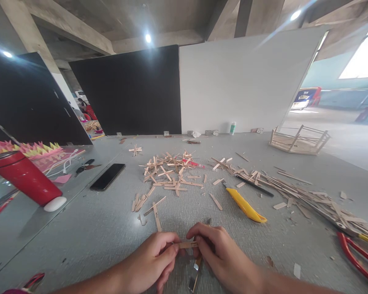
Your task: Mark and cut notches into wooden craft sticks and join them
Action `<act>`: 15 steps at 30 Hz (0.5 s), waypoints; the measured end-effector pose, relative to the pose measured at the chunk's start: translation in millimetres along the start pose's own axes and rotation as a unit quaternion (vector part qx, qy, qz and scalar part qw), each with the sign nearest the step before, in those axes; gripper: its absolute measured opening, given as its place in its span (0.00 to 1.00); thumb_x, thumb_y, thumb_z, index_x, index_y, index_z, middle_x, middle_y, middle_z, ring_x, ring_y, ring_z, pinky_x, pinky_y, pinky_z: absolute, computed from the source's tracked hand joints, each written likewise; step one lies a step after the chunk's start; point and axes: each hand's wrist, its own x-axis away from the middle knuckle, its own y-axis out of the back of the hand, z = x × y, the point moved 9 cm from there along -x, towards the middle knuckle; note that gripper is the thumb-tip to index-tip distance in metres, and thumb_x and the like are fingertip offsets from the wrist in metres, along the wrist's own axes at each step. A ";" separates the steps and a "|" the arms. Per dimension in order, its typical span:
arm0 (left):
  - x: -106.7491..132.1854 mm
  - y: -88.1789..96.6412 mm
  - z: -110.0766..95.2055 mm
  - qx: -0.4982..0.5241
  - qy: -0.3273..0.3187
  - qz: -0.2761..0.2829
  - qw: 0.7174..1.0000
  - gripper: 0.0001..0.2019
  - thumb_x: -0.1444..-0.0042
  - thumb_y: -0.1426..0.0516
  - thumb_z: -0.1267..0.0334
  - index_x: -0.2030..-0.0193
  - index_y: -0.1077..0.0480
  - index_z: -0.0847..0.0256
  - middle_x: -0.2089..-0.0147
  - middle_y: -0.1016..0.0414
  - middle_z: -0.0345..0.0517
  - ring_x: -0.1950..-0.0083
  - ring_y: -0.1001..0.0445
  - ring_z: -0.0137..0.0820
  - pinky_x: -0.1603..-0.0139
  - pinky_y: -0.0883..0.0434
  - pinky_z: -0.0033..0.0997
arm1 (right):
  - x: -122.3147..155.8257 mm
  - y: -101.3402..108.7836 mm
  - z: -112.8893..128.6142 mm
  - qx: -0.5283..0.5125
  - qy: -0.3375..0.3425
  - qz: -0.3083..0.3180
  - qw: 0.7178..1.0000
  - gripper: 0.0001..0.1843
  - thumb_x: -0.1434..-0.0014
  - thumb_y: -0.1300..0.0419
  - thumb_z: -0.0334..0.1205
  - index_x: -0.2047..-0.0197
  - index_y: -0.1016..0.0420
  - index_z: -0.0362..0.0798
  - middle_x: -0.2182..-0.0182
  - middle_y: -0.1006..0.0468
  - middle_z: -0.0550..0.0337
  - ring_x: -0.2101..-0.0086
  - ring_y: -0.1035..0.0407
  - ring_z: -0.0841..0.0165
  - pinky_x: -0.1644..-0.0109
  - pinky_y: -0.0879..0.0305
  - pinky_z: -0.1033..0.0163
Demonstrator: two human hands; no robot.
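Observation:
A short flat wooden craft stick [186, 245] spans the gap between my two hands above the grey table [110, 245]. My left hand [162, 255] pinches its left end between thumb and fingers. The right end is in the closed fingers of my right hand [216, 247]. A slim craft knife [197, 263] runs under my right hand, its tip showing beyond the fingers; I cannot tell whether it is held or lies on the table. Just ahead of my left hand lies another craft stick [157, 216]. A yellow utility knife [245, 205] rests forward and right of my right hand.
Cut craft sticks [168, 173] are heaped mid-table. Long thin sticks [306, 196] and red-handled cutters [355, 253] lie right. A small wooden fence frame [299, 141] stands far right. Left are a phone [108, 177] and a tilted red flask [24, 175]. Upright boards [233, 85] line the back.

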 end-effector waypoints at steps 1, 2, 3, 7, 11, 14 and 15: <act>0.0 -0.1 -0.4 0.001 0.000 0.000 1.000 0.25 0.35 0.47 0.34 0.63 0.39 0.58 0.76 0.40 0.29 0.82 0.42 0.20 0.83 0.35 0.20 | -0.1 0.0 0.1 0.000 -0.002 0.000 1.000 0.17 0.28 0.55 0.38 0.59 0.25 0.47 0.73 0.23 0.60 0.72 0.29 0.68 0.63 0.35 0.64; 0.1 -0.2 -0.8 0.002 -0.001 0.000 1.000 0.25 0.35 0.47 0.34 0.64 0.39 0.57 0.76 0.40 0.29 0.82 0.42 0.20 0.83 0.35 0.20 | -0.2 -0.1 0.3 -0.002 -0.004 0.001 1.000 0.17 0.28 0.55 0.38 0.59 0.25 0.47 0.73 0.23 0.60 0.71 0.29 0.68 0.62 0.35 0.64; 0.2 -0.2 -1.1 0.004 -0.001 -0.001 1.000 0.25 0.35 0.46 0.35 0.65 0.40 0.57 0.76 0.40 0.29 0.82 0.42 0.20 0.83 0.36 0.19 | 0.0 -0.6 0.6 -0.005 -0.003 0.002 1.000 0.17 0.28 0.55 0.38 0.59 0.25 0.47 0.73 0.23 0.60 0.71 0.29 0.68 0.62 0.35 0.64; 0.1 0.0 -0.1 0.008 0.001 -0.002 1.000 0.25 0.36 0.45 0.35 0.64 0.39 0.57 0.76 0.40 0.29 0.82 0.42 0.20 0.83 0.35 0.19 | 1.8 -3.2 -5.8 -0.050 -0.014 -0.001 0.999 0.17 0.27 0.55 0.42 0.55 0.27 0.46 0.73 0.25 0.61 0.75 0.32 0.69 0.67 0.37 0.64; -0.9 0.5 1.9 0.021 0.007 -0.003 1.000 0.25 0.36 0.46 0.35 0.63 0.38 0.58 0.76 0.40 0.29 0.82 0.42 0.21 0.84 0.35 0.19 | 7.8 17.5 -23.5 -0.123 -0.045 -0.149 0.980 0.24 0.25 0.60 0.56 0.45 0.35 0.47 0.76 0.35 0.68 0.79 0.41 0.69 0.73 0.43 0.65; -1.3 -0.4 2.2 0.033 0.013 0.001 0.999 0.25 0.36 0.46 0.35 0.63 0.37 0.58 0.78 0.42 0.28 0.82 0.43 0.21 0.85 0.34 0.19 | 10.3 23.2 -31.2 -0.167 -0.079 -0.184 0.965 0.30 0.27 0.61 0.66 0.45 0.37 0.48 0.80 0.46 0.73 0.79 0.50 0.69 0.76 0.52 0.65; -1.3 -0.5 2.2 0.036 0.013 0.002 0.999 0.25 0.36 0.46 0.36 0.63 0.37 0.58 0.78 0.42 0.28 0.82 0.43 0.21 0.85 0.33 0.19 | 9.2 22.2 -30.1 -0.183 -0.086 -0.169 0.965 0.32 0.28 0.61 0.67 0.45 0.37 0.48 0.80 0.49 0.74 0.79 0.52 0.69 0.76 0.54 0.65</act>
